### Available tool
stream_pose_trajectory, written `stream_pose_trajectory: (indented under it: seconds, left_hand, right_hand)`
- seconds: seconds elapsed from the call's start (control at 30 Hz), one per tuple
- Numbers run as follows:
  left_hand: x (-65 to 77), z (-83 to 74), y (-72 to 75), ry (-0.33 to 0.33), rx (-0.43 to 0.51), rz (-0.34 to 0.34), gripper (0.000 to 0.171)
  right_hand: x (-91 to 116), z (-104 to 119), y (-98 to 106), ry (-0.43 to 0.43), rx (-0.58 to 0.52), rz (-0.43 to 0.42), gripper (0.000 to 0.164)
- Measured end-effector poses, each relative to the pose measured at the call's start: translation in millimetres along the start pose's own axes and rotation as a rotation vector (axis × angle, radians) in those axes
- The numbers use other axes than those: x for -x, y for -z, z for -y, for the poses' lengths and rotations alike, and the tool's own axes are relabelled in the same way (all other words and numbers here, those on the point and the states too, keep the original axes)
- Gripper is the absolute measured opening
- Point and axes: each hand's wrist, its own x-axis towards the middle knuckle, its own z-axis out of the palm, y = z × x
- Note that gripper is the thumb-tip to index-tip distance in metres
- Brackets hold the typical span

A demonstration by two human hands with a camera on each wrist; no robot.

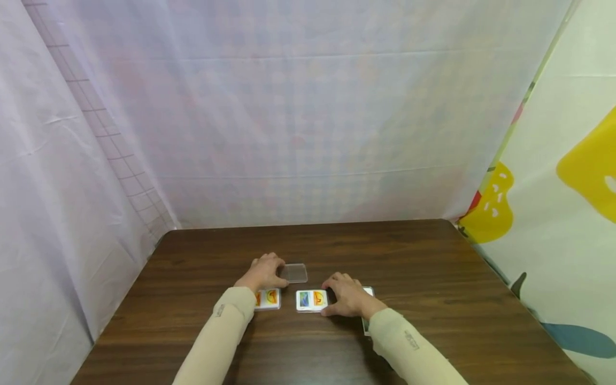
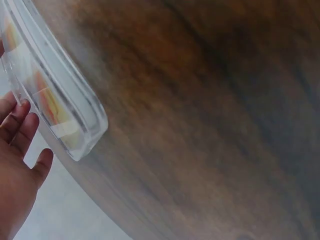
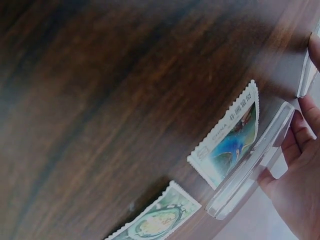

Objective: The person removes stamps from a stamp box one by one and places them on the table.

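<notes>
My left hand pinches the left end of a clear plastic lid lying flat on the table. Beneath that wrist sits a clear case holding orange-and-white stamps, whose rounded edge shows close up in the left wrist view. My right hand holds the right end of another clear stamp case, its thumb and fingers at opposite edges. Under the right wrist lies a third clear case, mostly hidden in the head view. Beside it are a blue landscape stamp and a greenish stamp.
All of this rests on a dark wooden table with rounded back corners. Behind it hangs a pale checked curtain. A white sheet with yellow prints runs along the right, and another white curtain on the left.
</notes>
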Motion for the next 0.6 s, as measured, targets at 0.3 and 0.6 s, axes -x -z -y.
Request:
stream_pose_trajectory:
  seconds: [0.3,0.6]
  left_hand:
    - [-0.6,2.5,-2.6,0.027,-0.003,0.015,0.066]
    - [0.9,2.3,-1.0,0.057,0.042,0.029,0.069]
  right_hand:
    - [-0.5,-0.1,0.0,-0.006,0.011,0.007,0.059]
    - [-0.2,0.6,1.1,-0.007,0.012,0.011,0.059]
